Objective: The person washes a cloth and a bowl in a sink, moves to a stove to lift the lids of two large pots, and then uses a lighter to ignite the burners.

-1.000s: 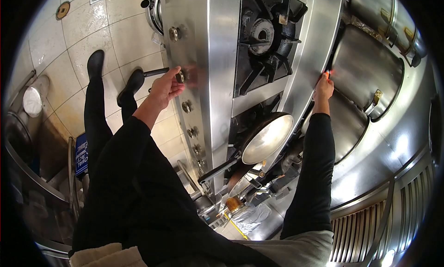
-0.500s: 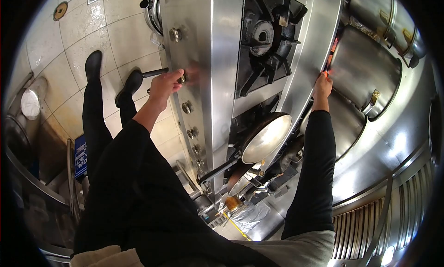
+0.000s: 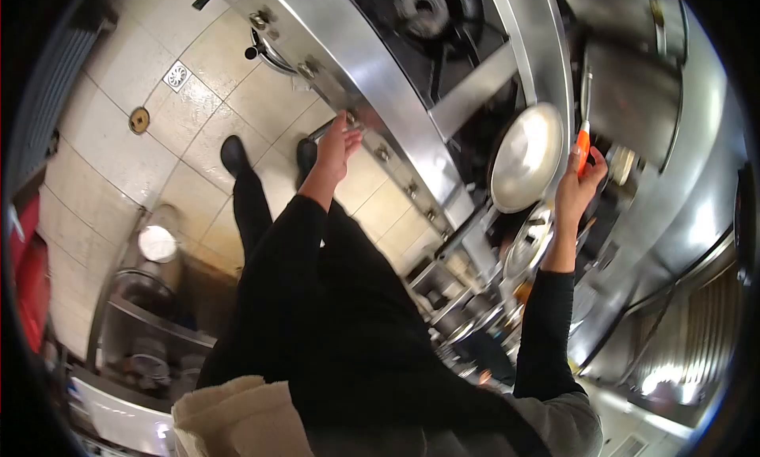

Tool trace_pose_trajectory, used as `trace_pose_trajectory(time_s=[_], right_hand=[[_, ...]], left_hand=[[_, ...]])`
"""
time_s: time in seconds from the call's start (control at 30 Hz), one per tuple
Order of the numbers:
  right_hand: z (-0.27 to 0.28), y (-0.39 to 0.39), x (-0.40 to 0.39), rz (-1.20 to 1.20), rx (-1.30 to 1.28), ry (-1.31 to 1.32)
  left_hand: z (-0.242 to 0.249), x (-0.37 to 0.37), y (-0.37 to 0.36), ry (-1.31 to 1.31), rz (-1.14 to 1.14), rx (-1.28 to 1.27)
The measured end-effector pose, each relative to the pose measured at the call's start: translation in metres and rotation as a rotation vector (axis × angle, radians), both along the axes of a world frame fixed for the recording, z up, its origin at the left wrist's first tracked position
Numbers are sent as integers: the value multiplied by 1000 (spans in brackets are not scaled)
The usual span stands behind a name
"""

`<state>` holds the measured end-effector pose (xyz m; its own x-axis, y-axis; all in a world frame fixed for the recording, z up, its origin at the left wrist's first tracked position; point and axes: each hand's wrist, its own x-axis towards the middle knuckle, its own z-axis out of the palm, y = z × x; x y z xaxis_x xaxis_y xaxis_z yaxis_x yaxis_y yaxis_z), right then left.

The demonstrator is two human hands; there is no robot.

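Note:
My left hand (image 3: pixel 335 151) is at a stove knob (image 3: pixel 353 120) on the steel front panel, its thumb and fingers around the knob. In my right hand (image 3: pixel 575 189) is a long lighter (image 3: pixel 583 144) with an orange handle and thin metal neck. The fingers are closed about the handle, and the neck points away over the rear edge of the stove. A pale-bottomed frying pan (image 3: pixel 528 158) leans tilted on the stove just left of my right hand. The black burner grate (image 3: pixel 443 22) lies further along the stove top.
Large steel pots (image 3: pixel 633 101) stand behind the stove ledge. A second pan (image 3: pixel 529 239) is near the tilted one. Wet floor tiles (image 3: pixel 182 140) with a drain cover (image 3: pixel 176 75) lie to the left. A steel sink-like unit (image 3: pixel 158 322) stands behind my legs.
My view has swung, so the stove now slants across it. My right hand has drawn back from the rear ledge with the lighter, now plainly visible. My left hand remains at a knob.

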<state>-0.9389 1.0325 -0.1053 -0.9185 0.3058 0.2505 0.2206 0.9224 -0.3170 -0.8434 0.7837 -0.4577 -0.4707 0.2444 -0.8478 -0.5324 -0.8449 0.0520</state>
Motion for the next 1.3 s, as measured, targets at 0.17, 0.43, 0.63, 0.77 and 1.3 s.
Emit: trace_pose_trajectory(time_s=[0.17,0.43,0.63,0.77,1.3], right_hand=[[36,59,126,-80,-104,84],[85,176,211,4,-97,131],[93,270,248,72,14,88],[85,276,234,107,-14,-19],[-25,337,55,156,187,-68]], left_hand=[[-33,42,27,41,-506,-218],[28,129,177,138,-725,-136],[27,137,233,251,-390,-318],[-13,146,242,429,-338,-473],[22,147,252,370,58,-327]])
